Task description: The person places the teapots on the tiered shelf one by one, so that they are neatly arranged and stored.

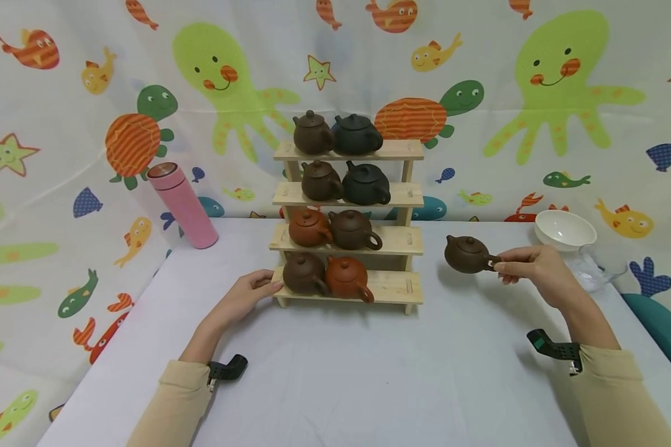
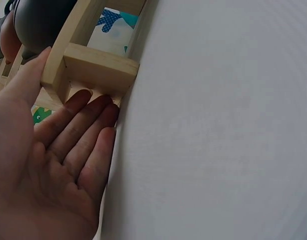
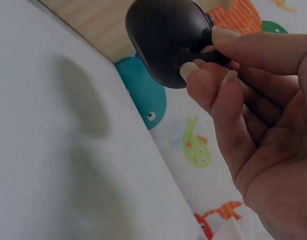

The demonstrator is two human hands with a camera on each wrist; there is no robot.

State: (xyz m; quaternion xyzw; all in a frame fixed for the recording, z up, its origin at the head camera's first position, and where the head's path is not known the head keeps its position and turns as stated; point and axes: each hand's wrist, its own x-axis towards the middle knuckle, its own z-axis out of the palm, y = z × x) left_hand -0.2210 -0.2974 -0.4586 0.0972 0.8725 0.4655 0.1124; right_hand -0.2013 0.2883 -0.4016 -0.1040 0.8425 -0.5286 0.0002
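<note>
My right hand (image 1: 537,271) pinches the handle of a small dark brown teapot (image 1: 468,254) and holds it over the table, right of the rack. In the right wrist view, thumb and fingertips close on the handle of the teapot (image 3: 166,37), and its shadow falls on the cloth. My left hand (image 1: 250,293) holds the left end of the lowest board of a stepped wooden rack (image 1: 391,285), thumb on top and fingers underneath. A dark brown teapot (image 1: 303,273) and an orange-red teapot (image 1: 346,277) stand on that board.
Higher steps carry more teapots in pairs, among them an orange-brown one (image 1: 309,227) and a black one (image 1: 366,184). A pink flask (image 1: 182,206) stands back left. At the right are a white bowl (image 1: 565,230) and a clear glass vessel (image 1: 589,271). A patterned cloth hangs behind.
</note>
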